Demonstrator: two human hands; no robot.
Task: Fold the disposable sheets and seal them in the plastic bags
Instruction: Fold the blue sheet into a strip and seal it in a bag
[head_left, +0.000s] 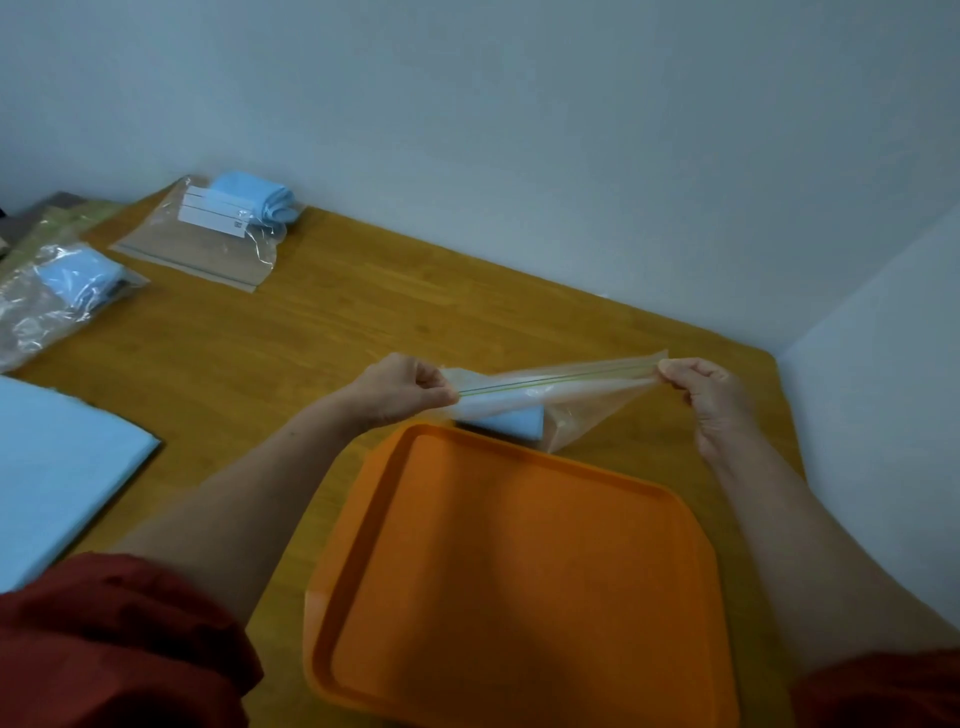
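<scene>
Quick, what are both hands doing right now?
Left hand: pinching one end of the plastic bag.
Right hand: pinching the other end.

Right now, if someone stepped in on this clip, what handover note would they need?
Left hand pinches one end of the zip strip of the plastic bag; right hand pinches the other, pulling it taut behind the orange tray.
A folded blue sheet is inside. Zip closure: cannot tell.
Done: two filled bags lie at far left.
Left: press this zip shut, then fold and bag the flat blue sheet at the left edge.
</scene>
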